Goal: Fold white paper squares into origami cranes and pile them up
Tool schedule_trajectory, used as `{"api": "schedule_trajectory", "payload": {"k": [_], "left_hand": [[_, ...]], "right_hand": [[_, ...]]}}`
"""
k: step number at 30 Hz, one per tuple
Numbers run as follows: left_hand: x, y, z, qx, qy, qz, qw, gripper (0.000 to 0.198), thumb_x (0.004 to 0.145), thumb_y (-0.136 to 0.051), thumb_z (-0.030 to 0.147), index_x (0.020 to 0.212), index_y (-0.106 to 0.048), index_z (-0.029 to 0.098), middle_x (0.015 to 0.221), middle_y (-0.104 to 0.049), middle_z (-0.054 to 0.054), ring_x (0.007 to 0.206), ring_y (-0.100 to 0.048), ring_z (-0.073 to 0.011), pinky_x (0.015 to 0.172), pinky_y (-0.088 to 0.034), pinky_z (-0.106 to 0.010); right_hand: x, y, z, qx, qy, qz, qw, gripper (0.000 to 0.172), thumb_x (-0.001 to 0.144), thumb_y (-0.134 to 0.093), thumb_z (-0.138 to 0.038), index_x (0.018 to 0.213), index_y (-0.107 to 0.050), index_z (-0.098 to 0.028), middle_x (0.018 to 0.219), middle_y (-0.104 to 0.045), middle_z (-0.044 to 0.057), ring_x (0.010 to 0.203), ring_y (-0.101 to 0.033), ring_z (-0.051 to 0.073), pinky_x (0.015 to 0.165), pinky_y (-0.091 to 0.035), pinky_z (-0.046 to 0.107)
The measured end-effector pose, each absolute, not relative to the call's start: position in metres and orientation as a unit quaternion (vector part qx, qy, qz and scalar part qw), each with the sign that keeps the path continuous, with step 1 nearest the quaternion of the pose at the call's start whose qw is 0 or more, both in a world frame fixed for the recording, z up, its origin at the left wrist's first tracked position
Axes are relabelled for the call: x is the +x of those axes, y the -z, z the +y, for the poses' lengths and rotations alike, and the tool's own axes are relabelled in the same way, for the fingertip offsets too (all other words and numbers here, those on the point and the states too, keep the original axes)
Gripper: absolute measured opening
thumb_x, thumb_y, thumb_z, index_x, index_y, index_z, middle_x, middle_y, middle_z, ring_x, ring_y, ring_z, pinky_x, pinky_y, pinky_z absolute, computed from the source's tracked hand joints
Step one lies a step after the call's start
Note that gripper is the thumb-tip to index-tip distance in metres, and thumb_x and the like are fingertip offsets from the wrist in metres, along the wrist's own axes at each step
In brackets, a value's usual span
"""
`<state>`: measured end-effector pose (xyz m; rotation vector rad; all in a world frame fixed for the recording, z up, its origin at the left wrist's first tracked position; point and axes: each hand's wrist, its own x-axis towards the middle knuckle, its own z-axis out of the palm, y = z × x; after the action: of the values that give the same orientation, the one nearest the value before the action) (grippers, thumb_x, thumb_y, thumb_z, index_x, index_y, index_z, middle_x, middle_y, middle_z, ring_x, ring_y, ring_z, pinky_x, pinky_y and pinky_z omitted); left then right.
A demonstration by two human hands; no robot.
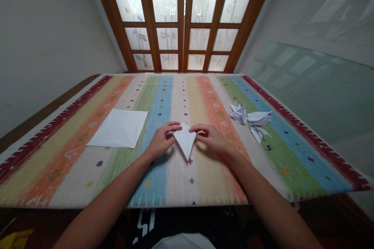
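A white sheet of paper folded into a kite shape (185,142) is in the middle of the table, its long point toward me. My left hand (163,137) pinches its upper left corner between thumb and fingers. On the opposite side, my right hand (212,136) grips the upper right corner the same way. Both hands are closed on the paper, and the fingertips partly hide its far end.
Flat white paper (118,129) lies to the left. Several folded paper pieces (251,118) sit in a cluster at the right. A striped cloth (117,179) covers the table. Beyond the far edge stand wooden glazed doors (183,27), with walls on both sides.
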<state>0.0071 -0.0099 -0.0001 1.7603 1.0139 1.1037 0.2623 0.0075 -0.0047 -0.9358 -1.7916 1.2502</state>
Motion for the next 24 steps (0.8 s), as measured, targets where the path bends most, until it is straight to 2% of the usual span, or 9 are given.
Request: {"api": "schedule_trajectory", "payload": {"k": [3, 5, 10, 13, 16, 18, 21, 24], "left_hand": [[0.006, 0.0, -0.01, 0.684, -0.451, 0.387, 0.423, 0.035, 0.086, -0.071, 0.021, 0.121, -0.078, 0.019, 0.144, -0.062, -0.017, 0.132, -0.062, -0.0297, 0.097, -0.062, -0.04], [0.006, -0.001, -0.01, 0.683, -0.453, 0.387, 0.422, 0.036, 0.087, -0.071, 0.025, 0.122, -0.078, 0.019, 0.145, -0.062, -0.017, 0.132, -0.063, -0.0296, 0.094, -0.062, -0.038], [0.006, -0.005, -0.01, 0.693, -0.459, 0.399, 0.386, 0.029, 0.095, -0.066, 0.035, 0.114, -0.08, 0.017, 0.135, -0.069, -0.016, 0.125, -0.067, -0.0276, 0.1, -0.059, -0.041], [0.009, -0.005, -0.008, 0.69, -0.466, 0.416, 0.365, 0.026, 0.097, -0.063, 0.036, 0.102, -0.079, 0.017, 0.121, -0.075, -0.015, 0.116, -0.07, -0.0256, 0.103, -0.056, -0.041], [0.013, -0.002, -0.009, 0.654, -0.482, 0.427, 0.397, 0.021, 0.093, -0.067, 0.032, 0.108, -0.072, 0.018, 0.118, -0.075, -0.012, 0.102, -0.073, -0.0213, 0.089, -0.06, -0.035], [0.014, -0.001, -0.01, 0.635, -0.492, 0.429, 0.413, 0.018, 0.091, -0.069, 0.029, 0.105, -0.068, 0.019, 0.121, -0.073, -0.011, 0.093, -0.073, -0.0183, 0.077, -0.06, -0.029], [0.014, -0.002, -0.013, 0.669, -0.483, 0.429, 0.367, 0.007, 0.092, -0.066, 0.024, 0.089, -0.068, 0.018, 0.123, -0.072, -0.011, 0.101, -0.072, -0.0197, 0.078, -0.06, -0.028], [0.014, -0.004, -0.015, 0.717, -0.463, 0.426, 0.301, 0.013, 0.095, -0.062, 0.021, 0.094, -0.075, 0.019, 0.12, -0.073, -0.012, 0.113, -0.069, -0.0229, 0.089, -0.062, -0.034]], "right_hand": [[0.263, 0.006, 0.007, -0.356, -0.515, -0.679, 0.383, 0.033, 0.079, -0.082, -0.031, 0.111, -0.08, -0.025, 0.128, -0.074, 0.011, 0.107, -0.073, 0.024, 0.095, -0.061, 0.041], [0.263, 0.006, 0.008, -0.359, -0.519, -0.671, 0.39, 0.035, 0.077, -0.086, -0.033, 0.11, -0.08, -0.026, 0.126, -0.075, 0.011, 0.103, -0.073, 0.024, 0.093, -0.063, 0.041], [0.261, 0.001, 0.009, -0.381, -0.493, -0.667, 0.408, 0.021, 0.084, -0.08, -0.04, 0.099, -0.082, -0.025, 0.107, -0.079, 0.01, 0.092, -0.072, 0.023, 0.083, -0.061, 0.038], [0.256, 0.0, 0.008, -0.394, -0.481, -0.658, 0.425, 0.022, 0.089, -0.074, -0.043, 0.09, -0.079, -0.022, 0.092, -0.077, 0.008, 0.084, -0.069, 0.022, 0.077, -0.058, 0.036], [0.25, 0.001, 0.005, -0.403, -0.498, -0.625, 0.445, 0.022, 0.085, -0.076, -0.041, 0.096, -0.073, -0.022, 0.089, -0.072, 0.004, 0.079, -0.067, 0.02, 0.071, -0.055, 0.033], [0.246, 0.003, 0.004, -0.402, -0.509, -0.605, 0.461, 0.027, 0.082, -0.078, -0.039, 0.101, -0.066, -0.024, 0.087, -0.068, 0.001, 0.076, -0.065, 0.018, 0.067, -0.053, 0.03], [0.243, 0.003, 0.002, -0.402, -0.506, -0.606, 0.464, 0.024, 0.081, -0.077, -0.037, 0.093, -0.061, -0.024, 0.081, -0.063, -0.001, 0.071, -0.061, 0.017, 0.063, -0.051, 0.028], [0.242, 0.001, 0.001, -0.405, -0.488, -0.626, 0.454, 0.017, 0.084, -0.073, -0.036, 0.089, -0.063, -0.023, 0.084, -0.064, 0.001, 0.075, -0.062, 0.017, 0.066, -0.052, 0.03]]}}
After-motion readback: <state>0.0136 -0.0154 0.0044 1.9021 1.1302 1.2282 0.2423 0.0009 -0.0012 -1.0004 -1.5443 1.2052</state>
